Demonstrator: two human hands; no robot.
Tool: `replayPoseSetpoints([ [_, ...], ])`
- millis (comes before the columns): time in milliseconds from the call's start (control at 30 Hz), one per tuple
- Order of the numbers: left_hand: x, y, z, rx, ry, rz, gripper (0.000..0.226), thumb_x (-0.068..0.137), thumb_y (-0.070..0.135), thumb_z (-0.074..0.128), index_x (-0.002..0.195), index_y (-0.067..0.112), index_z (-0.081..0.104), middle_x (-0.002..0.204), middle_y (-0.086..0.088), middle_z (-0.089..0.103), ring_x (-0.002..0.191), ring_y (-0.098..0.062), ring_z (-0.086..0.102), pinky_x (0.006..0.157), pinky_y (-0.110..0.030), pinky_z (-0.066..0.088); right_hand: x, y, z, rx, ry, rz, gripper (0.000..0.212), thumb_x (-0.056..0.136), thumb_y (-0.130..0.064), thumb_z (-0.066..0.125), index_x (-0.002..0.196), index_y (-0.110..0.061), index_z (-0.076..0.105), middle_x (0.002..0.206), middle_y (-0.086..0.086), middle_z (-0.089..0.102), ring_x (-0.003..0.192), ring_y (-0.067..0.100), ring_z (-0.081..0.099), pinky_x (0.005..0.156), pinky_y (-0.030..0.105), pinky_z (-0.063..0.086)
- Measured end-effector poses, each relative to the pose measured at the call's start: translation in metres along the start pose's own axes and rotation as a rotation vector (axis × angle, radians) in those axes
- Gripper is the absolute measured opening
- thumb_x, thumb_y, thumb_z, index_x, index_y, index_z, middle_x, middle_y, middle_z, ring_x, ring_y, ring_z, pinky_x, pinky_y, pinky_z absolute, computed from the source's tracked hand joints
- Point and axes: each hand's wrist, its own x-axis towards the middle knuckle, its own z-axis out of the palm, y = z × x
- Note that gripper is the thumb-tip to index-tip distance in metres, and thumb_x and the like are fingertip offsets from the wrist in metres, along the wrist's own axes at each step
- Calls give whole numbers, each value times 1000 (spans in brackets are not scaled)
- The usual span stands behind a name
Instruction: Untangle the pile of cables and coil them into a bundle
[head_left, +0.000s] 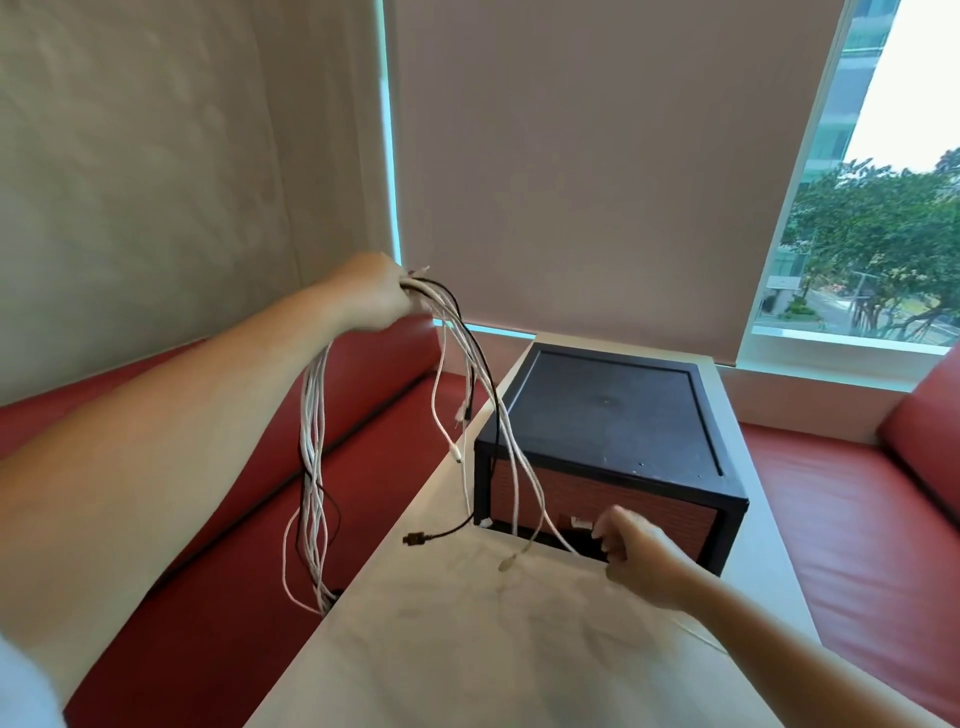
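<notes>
My left hand is raised high and grips a bunch of white and black cables near their middle. One side hangs in long loops over the red bench. The other side drops in loose strands toward the table, with a black plug dangling just above it. My right hand is low in front of the black box and pinches a white cable strand that runs up to my left hand.
A white table stretches ahead. A black box with a reddish front stands at its far end. Red bench cushions flank the table. A window and roller blinds lie behind.
</notes>
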Motion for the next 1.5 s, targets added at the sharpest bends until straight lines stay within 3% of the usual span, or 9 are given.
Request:
replayPoseSetpoints([
  [100, -7, 7, 14, 26, -134, 48, 27, 80, 13, 71, 64, 15, 49, 63, -1, 52, 64, -21, 49, 51, -28, 33, 1, -39, -31, 196, 204, -100, 22, 75, 0, 56, 91, -14, 48, 93, -3, 50, 87, 19, 48, 69, 23, 40],
  [200, -15, 20, 31, 74, -217, 105, 23, 75, 7, 67, 65, 14, 48, 60, 0, 50, 58, -19, 46, 48, -27, 30, 1, -94, -61, 276, 330, -264, 40, 84, -12, 58, 122, -17, 47, 122, -3, 47, 118, 14, 43, 98, 28, 37],
  [333, -25, 39, 57, 173, -244, 240, 23, 76, 7, 62, 63, 16, 46, 62, 0, 51, 66, -23, 52, 54, -28, 34, 2, -152, -80, -114, 401, -504, 84, 79, -40, 61, 150, -22, 20, 148, 0, 29, 138, 20, 20, 113, 38, 20],
  [433, -29, 50, 66, 198, -257, 283, 18, 81, 10, 62, 70, 13, 49, 66, -1, 50, 71, -24, 53, 59, -29, 36, 13, -175, -78, -458, 491, -527, 80, 83, -42, 62, 149, -17, 25, 148, 3, 35, 140, 25, 22, 115, 40, 17],
  [600, -34, 55, 66, 121, -245, 228, 26, 81, 7, 61, 61, 16, 47, 62, -2, 50, 65, -23, 51, 54, -28, 35, 24, -184, -81, -704, 424, -465, 24, 95, -21, 50, 118, -12, 53, 118, 5, 60, 112, 28, 54, 94, 37, 40],
  [867, -34, 53, 56, -260, -83, 278, 29, 81, 14, 65, 59, 15, 47, 62, -4, 50, 61, -18, 42, 60, -30, 33, 19, -194, -115, -758, 364, -471, 19, 91, -4, 46, 106, -12, 54, 87, 3, 54, 77, 28, 55, 61, 33, 36],
  [1100, -33, 13, 72, -676, -128, 42, 46, 92, 32, 66, 58, 21, 37, 54, 5, 32, 41, -6, 36, 46, -21, 41, 25, -167, -162, -367, 534, -314, 23, 100, -20, 39, 95, -7, 57, 85, 17, 62, 77, 35, 60, 63, 36, 45],
  [1267, -38, -44, 86, -768, -40, -143, 45, 93, 32, 63, 57, 20, 39, 47, 7, 35, 44, -12, 34, 50, -26, 35, 34, -130, -221, 672, 637, -125, 28, 95, -10, 42, 69, -15, 51, 57, 5, 43, 42, 25, 50, 44, 30, 46],
  [1500, -35, -55, 62, -862, -100, -81, 42, 71, 51, 79, 68, 22, 49, 54, 5, 27, 45, -10, 22, 42, -21, 17, 52, -39, -190, 425, 507, 141, 36, 99, -20, 42, 65, -12, 49, 53, 8, 49, 45, 26, 57, 47, 33, 48],
])
